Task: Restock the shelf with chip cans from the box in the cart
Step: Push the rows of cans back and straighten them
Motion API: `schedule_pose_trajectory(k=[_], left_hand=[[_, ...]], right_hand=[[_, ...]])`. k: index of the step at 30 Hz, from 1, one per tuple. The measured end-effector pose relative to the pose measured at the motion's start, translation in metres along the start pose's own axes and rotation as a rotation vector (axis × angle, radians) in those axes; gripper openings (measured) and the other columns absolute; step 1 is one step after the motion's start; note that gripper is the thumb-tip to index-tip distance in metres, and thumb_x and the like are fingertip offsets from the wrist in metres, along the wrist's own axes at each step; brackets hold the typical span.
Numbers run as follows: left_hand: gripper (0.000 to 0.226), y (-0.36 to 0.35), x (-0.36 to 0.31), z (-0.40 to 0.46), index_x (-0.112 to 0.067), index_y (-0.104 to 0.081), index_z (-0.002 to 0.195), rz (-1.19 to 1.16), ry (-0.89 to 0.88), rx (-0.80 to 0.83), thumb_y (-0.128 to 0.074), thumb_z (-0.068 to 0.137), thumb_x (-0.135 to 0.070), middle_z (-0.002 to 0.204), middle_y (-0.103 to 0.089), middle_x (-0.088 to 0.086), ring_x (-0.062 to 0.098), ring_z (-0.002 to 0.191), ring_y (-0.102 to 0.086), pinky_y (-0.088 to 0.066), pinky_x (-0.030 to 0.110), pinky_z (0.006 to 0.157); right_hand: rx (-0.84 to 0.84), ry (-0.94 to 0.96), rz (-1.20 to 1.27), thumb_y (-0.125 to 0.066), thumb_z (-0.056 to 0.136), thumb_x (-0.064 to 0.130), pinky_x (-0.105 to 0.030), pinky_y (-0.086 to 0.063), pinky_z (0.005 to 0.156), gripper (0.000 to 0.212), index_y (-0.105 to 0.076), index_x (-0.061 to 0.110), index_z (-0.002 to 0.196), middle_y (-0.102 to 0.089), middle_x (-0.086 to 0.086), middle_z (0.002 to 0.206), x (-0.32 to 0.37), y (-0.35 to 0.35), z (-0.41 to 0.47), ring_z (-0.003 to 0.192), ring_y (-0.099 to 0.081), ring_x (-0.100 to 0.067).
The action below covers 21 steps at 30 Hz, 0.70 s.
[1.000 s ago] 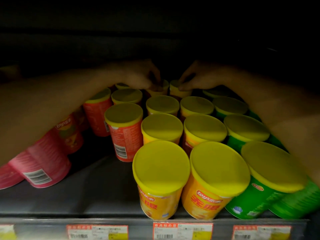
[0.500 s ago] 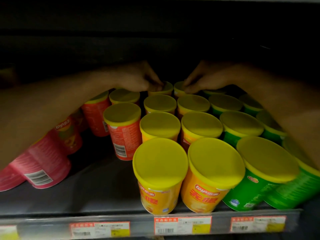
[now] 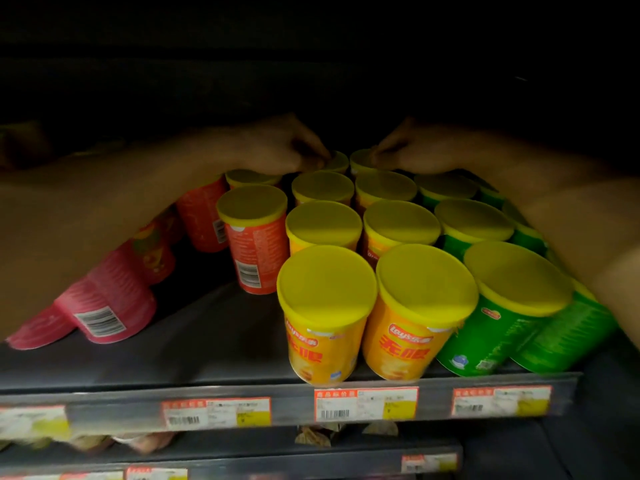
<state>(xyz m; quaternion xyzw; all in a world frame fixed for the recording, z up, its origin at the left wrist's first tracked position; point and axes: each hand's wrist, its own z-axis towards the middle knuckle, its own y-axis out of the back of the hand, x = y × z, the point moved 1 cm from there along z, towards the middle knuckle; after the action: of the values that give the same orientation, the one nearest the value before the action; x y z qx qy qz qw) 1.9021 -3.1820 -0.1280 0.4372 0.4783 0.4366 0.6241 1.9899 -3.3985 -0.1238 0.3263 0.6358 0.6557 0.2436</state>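
Rows of short chip cans with yellow lids stand on the dark shelf (image 3: 207, 341): orange-yellow cans (image 3: 325, 320) in the middle, green cans (image 3: 502, 306) to the right, red cans (image 3: 254, 244) to the left. Both my arms reach to the dim back of the shelf. My left hand (image 3: 287, 147) has its fingers curled over the lid rim of the rear left yellow can (image 3: 339, 162). My right hand (image 3: 405, 147) curls its fingers on the lid of the rear right yellow can (image 3: 360, 161). The bodies of those two cans are hidden behind the rows in front.
Pink cans (image 3: 104, 306) lean tilted under my left forearm at the left. Bare shelf floor lies between them and the yellow cans. Price tags (image 3: 367, 403) line the shelf's front rail. A lower shelf (image 3: 311, 441) with bagged goods shows beneath. The shelf above is dark.
Both hands stay at the two rear yellow cans. My view has shifted so the shelf sits higher in the frame and the lower shelf has come into sight.
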Motion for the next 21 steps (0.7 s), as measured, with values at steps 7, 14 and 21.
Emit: schedule_pose_trajectory(k=[7, 14, 21], left_hand=[[0.038, 0.024, -0.014, -0.031, -0.018, -0.056, 0.136, -0.073, 0.108, -0.090, -0.055, 0.099, -0.025, 0.132, -0.058, -0.001, 0.011, 0.117, -0.052, -0.034, 0.016, 0.085], [0.028, 0.045, 0.012, -0.112, -0.014, -0.068, 0.119, -0.009, 0.255, -0.062, -0.063, 0.094, -0.027, 0.115, -0.068, 0.004, 0.013, 0.102, -0.061, -0.043, 0.023, 0.085], [0.040, 0.039, 0.019, -0.148, -0.032, -0.065, 0.121, 0.192, 0.304, 0.034, -0.065, 0.083, -0.043, 0.115, -0.071, -0.002, 0.019, 0.107, -0.064, -0.050, 0.036, 0.096]], right_hand=[[-0.104, -0.008, 0.140, -0.033, 0.102, 0.055, -0.035, -0.037, 0.099, 0.057, -0.055, 0.014, 0.135, -0.053, -0.013, 0.141, 0.022, 0.004, -0.016, 0.126, -0.050, -0.031], [-0.157, 0.142, 0.260, -0.047, 0.098, 0.053, -0.033, -0.042, 0.088, 0.042, -0.062, 0.014, 0.105, -0.062, -0.007, 0.115, 0.076, -0.002, -0.020, 0.112, -0.058, -0.027], [-0.123, 0.322, 0.055, -0.055, 0.092, 0.060, -0.033, -0.051, 0.080, 0.049, -0.072, 0.015, 0.098, -0.068, -0.006, 0.097, 0.151, -0.011, -0.040, 0.094, -0.063, -0.022]])
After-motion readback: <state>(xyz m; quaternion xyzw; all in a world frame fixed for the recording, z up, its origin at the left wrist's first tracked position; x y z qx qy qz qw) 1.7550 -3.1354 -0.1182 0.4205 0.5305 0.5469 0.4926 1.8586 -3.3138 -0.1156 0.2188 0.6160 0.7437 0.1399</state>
